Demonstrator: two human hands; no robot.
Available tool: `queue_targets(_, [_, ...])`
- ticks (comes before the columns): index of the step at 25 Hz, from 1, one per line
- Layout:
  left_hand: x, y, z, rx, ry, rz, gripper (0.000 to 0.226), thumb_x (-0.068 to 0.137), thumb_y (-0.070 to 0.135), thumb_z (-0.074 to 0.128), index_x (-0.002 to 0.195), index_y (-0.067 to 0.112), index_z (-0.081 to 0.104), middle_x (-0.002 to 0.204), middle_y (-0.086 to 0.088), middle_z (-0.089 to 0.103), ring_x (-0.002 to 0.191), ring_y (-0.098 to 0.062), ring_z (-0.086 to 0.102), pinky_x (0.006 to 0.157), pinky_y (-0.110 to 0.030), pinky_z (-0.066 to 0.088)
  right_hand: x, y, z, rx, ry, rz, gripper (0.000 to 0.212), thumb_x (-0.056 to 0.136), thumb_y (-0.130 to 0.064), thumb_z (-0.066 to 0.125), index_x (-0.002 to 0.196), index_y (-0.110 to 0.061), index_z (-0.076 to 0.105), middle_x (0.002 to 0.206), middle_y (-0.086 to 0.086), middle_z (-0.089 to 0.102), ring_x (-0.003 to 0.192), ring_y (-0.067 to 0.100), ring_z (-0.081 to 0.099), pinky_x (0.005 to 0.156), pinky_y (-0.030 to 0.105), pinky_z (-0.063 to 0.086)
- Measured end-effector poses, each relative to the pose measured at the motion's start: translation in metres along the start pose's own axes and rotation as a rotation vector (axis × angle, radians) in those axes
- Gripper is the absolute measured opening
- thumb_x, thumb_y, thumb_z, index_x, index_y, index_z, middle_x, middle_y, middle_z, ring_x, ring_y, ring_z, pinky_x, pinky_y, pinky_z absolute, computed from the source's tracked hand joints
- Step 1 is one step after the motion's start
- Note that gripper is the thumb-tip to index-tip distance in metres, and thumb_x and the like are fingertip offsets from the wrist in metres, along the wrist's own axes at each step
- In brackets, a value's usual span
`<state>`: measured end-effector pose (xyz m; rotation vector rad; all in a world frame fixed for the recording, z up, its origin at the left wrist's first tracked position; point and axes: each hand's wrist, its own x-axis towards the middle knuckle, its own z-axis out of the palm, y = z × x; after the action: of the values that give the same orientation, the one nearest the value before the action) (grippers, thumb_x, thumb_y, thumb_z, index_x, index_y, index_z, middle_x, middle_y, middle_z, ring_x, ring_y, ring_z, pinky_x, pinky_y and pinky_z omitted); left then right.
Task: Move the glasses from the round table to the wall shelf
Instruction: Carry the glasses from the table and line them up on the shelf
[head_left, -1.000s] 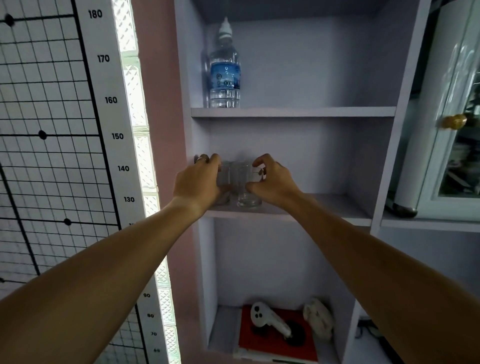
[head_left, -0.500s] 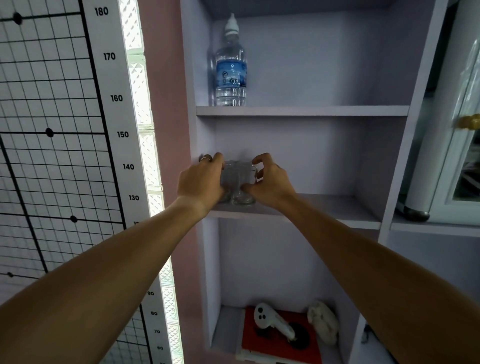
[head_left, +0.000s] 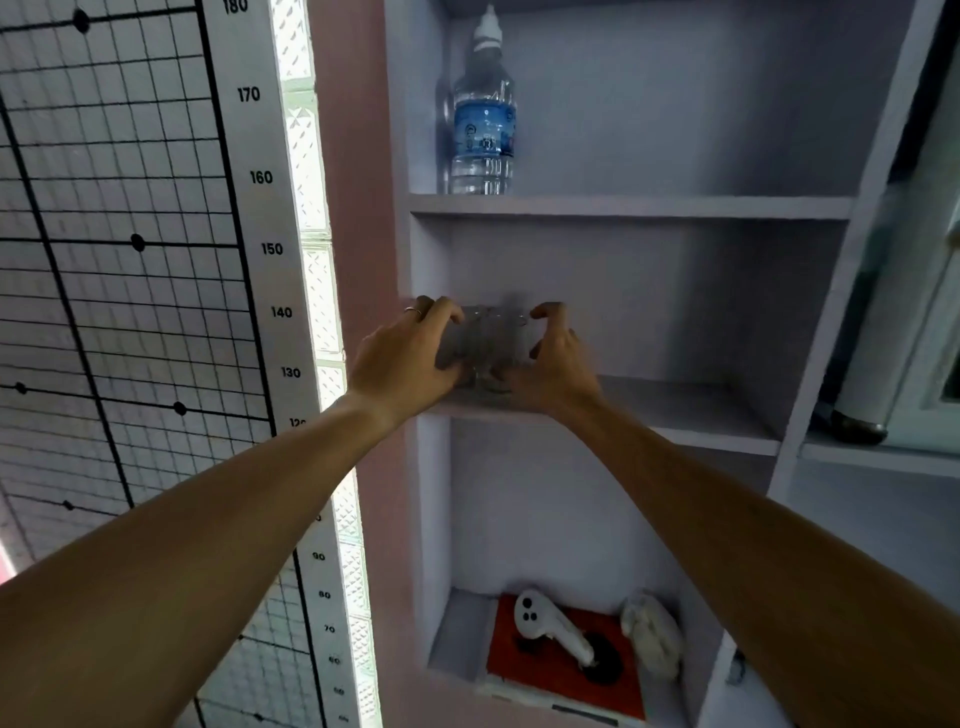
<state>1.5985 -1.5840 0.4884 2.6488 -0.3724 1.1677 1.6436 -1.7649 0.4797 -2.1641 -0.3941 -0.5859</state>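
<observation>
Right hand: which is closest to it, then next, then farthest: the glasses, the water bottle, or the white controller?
1. Glasses: middle shelf, touching the right hand.
2. Water bottle: shelf above, left corner.
3. White controller: bottom shelf, on the red mat.

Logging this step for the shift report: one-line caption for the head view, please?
Both hands, left hand and right hand, set clear glasses on the middle wall shelf, below a water bottle.

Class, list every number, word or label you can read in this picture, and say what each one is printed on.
"180", "170", "160", "150", "140", "130": height scale strip beside the grid wall.
"90", "80", "70": same strip, lower down; the mark between is cut off by the arm.
Blue label on the water bottle: too blurred to read.
</observation>
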Motion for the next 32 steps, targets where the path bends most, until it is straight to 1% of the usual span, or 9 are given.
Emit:
queue_targets(3, [-0.025, -0.019, -0.009, -0.041, -0.019, -0.028, 0.036, 0.084, 0.031, 0.067, 0.116, 0.026, 0.053, 0.122, 0.006, 0.059, 0.071, -0.018, 0.067, 0.071, -0.034, 0.052, -0.016, -0.001, 0.006, 0.009, 0.048, -0.047, 0.044, 0.078, -0.032, 0.072, 0.107, -0.018, 0.042, 0.092, 0.005, 0.063, 0.079, 0.025, 0.063, 0.061, 0.034, 0.047])
queue_targets(6, [-0.055, -0.041, -0.027, -0.008, -0.070, -0.062, 0.028, 0.087, 0.035, 0.067, 0.110, 0.025, 0.055, 0.114, 0.009, 0.059, 0.066, -0.011, 0.066, 0.068, -0.031, 0.051, -0.038, -0.021, 0.016, -0.058, 0.053, -0.155, 0.023, 0.082, -0.030, 0.069, 0.086, -0.015, 0.052, 0.070, -0.002, 0.059, 0.060, 0.014, 0.054, 0.052, 0.031, 0.047])
queue_targets(9, [-0.093, -0.066, -0.062, 0.048, -0.133, -0.183, 0.025, 0.087, 0.036, 0.068, 0.107, 0.026, 0.057, 0.104, 0.011, 0.062, 0.070, -0.009, 0.064, 0.067, -0.028, 0.048, -0.063, -0.057, 0.049, -0.073, -0.103, -0.242, 0.021, 0.083, -0.029, 0.072, 0.074, -0.019, 0.056, 0.065, -0.005, 0.061, 0.059, 0.012, 0.056, 0.055, 0.025, 0.049])
queue_targets(13, [-0.167, -0.109, -0.137, 0.072, -0.248, -0.447, 0.020, 0.084, 0.038, 0.072, 0.097, 0.030, 0.059, 0.090, 0.012, 0.067, 0.077, -0.008, 0.064, 0.066, -0.027, 0.049, -0.110, -0.129, 0.109, -0.025, -0.392, -0.352, 0.016, 0.083, -0.032, 0.073, 0.079, -0.025, 0.059, 0.073, -0.007, 0.065, 0.068, 0.011, 0.064, 0.065, 0.027, 0.055])
queue_targets(17, [-0.290, -0.155, -0.258, 0.168, -0.324, -0.696, 0.016, 0.082, 0.039, 0.071, 0.090, 0.031, 0.060, 0.086, 0.010, 0.068, 0.075, -0.009, 0.061, 0.066, -0.027, 0.043, -0.195, -0.240, 0.175, 0.091, -0.590, -0.435, 0.011, 0.081, -0.030, 0.074, 0.078, -0.025, 0.065, 0.078, -0.006, 0.067, 0.074, 0.011, 0.064, 0.067, 0.026, 0.054])
queue_targets(20, [-0.396, -0.176, -0.360, 0.303, -0.347, -0.887, 0.015, 0.080, 0.041, 0.071, 0.085, 0.033, 0.059, 0.086, 0.008, 0.067, 0.077, -0.012, 0.060, 0.071, -0.027, 0.045, -0.280, -0.332, 0.219, 0.184, -0.743, -0.512, 0.008, 0.078, -0.032, 0.072, 0.079, -0.025, 0.068, 0.077, -0.008, 0.068, 0.075, 0.009, 0.065, 0.064, 0.026, 0.052])
queue_targets(23, [-0.497, -0.173, -0.464, 0.399, -0.347, -1.057, 0.016, 0.075, 0.039, 0.070, 0.087, 0.030, 0.064, 0.085, 0.007, 0.066, 0.080, -0.015, 0.063, 0.074, -0.028, 0.051, -0.373, -0.422, 0.255, 0.270, -0.874, -0.626, 0.008, 0.078, -0.028, 0.069, 0.082, -0.022, 0.072, 0.075, -0.007, 0.070, 0.072, 0.010, 0.065, 0.060, 0.022, 0.048])
queue_targets(27, [-0.624, -0.143, -0.595, 0.505, -0.275, -1.290, 0.018, 0.081, 0.035, 0.071, 0.095, 0.024, 0.066, 0.084, 0.010, 0.065, 0.081, -0.012, 0.063, 0.069, -0.026, 0.046, -0.506, -0.545, 0.292, 0.336, -1.085, -0.845, 0.012, 0.082, -0.020, 0.067, 0.091, -0.016, 0.074, 0.079, -0.004, 0.069, 0.074, 0.013, 0.062, 0.056, 0.014, 0.042])
queue_targets(32, [-0.748, -0.108, -0.716, 0.632, -0.156, -1.512, 0.018, 0.082, 0.037, 0.072, 0.095, 0.028, 0.064, 0.089, 0.010, 0.066, 0.085, -0.011, 0.063, 0.077, -0.029, 0.051, -0.645, -0.667, 0.323, 0.424, -1.262, -1.036, 0.010, 0.076, -0.032, 0.069, 0.086, -0.031, 0.069, 0.087, -0.006, 0.069, 0.081, 0.013, 0.065, 0.074, 0.030, 0.056])
